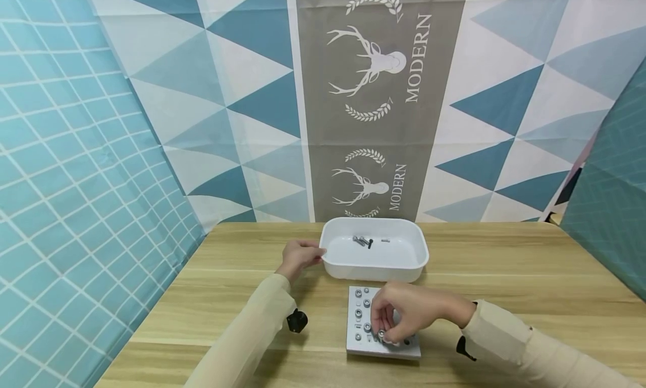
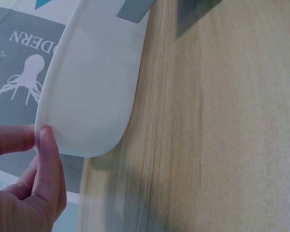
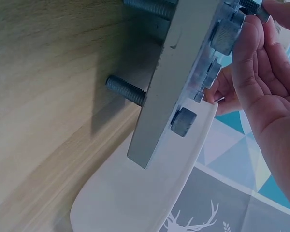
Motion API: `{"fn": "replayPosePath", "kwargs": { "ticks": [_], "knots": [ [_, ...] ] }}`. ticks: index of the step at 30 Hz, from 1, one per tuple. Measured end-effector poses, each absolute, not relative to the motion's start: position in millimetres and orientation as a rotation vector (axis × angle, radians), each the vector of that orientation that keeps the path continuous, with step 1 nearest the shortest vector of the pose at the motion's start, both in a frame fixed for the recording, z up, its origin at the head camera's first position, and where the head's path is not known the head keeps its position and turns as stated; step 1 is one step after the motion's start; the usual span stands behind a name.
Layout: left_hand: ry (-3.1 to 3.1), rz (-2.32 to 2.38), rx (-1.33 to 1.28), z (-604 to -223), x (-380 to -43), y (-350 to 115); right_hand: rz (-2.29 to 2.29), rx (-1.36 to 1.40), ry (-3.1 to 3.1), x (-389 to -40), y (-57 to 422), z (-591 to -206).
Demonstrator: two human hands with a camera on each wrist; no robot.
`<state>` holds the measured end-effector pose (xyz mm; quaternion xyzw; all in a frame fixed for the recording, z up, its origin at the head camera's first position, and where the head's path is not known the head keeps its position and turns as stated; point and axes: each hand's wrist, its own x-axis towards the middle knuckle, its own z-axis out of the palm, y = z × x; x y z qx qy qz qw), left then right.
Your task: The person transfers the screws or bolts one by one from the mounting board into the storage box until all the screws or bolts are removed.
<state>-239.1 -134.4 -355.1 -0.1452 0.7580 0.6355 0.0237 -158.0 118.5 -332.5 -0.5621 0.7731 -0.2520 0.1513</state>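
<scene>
My left hand (image 1: pixel 301 257) pinches the left end of a white plastic tray (image 1: pixel 373 272) between thumb and fingers; the left wrist view shows the grip at the tray rim (image 2: pixel 44 113). My right hand (image 1: pixel 413 308) is over the front right part of a metal plate (image 1: pixel 355 347). Its thumb and fingers pinch a small socket-head bolt (image 3: pixel 264 15), whose dark thread shows in the right wrist view. Several silver bolts (image 1: pixel 359 313) stand in the plate's holes, and threaded ends (image 3: pixel 125 91) stick out below it. The hand hides part of the plate.
Inside the tray lie a few loose bolts (image 1: pixel 361 240), one of them a black bolt (image 1: pixel 370 244). The tray stands behind the plate on a wooden table (image 1: pixel 222 298). A patterned cloth (image 1: pixel 262 96) hangs along the table's back edge.
</scene>
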Motion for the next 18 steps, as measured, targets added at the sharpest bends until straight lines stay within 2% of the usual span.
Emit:
{"fn": "replayPosePath", "kwargs": {
  "ticks": [18],
  "knots": [
    [2.351,1.966,-0.454,-354.1,-237.3,-133.7,-0.843,-1.618,2.175,-162.8,124.4,-327.6]
  ]
}}
